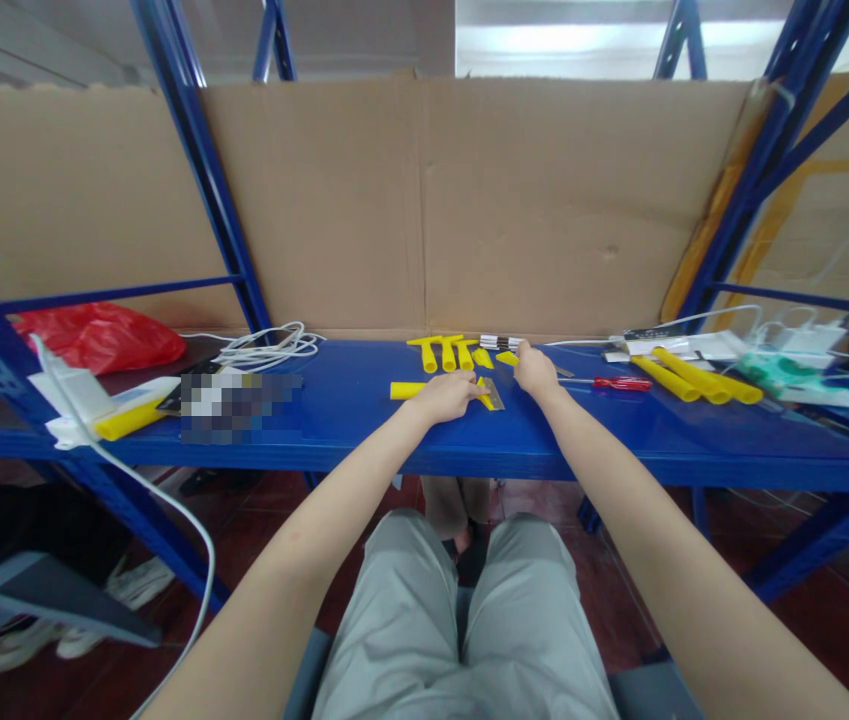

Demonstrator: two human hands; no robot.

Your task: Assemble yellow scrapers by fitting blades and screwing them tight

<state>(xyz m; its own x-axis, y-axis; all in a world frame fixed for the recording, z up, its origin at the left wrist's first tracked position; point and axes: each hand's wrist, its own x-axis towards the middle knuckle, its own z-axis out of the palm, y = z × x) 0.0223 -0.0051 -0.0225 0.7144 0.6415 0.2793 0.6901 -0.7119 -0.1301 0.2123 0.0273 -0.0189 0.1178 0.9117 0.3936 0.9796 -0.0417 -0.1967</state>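
My left hand [448, 397] is closed around a scraper lying across the blue shelf. Its yellow handle [406, 390] sticks out to the left, and its yellow head with a flat metal blade [497, 396] shows on the right. My right hand [536, 370] rests on the shelf, fingers curled down; what is under them is hidden. A small yellow piece [506, 358] lies against its left side, and a thin grey strip [565, 373] shows beyond its right side. Several yellow T-shaped scraper handles [448, 355] and another small yellow piece [482, 357] lie behind my left hand.
A screwdriver with a red handle [621, 384] lies right of my hands. Farther right are yellow tubes [683, 378] and green-and-white items [791, 375]. Silver-and-dark small packs [500, 342] sit near the cardboard wall [424, 200]. White cable [270, 347] and a red bag [105, 337] are left.
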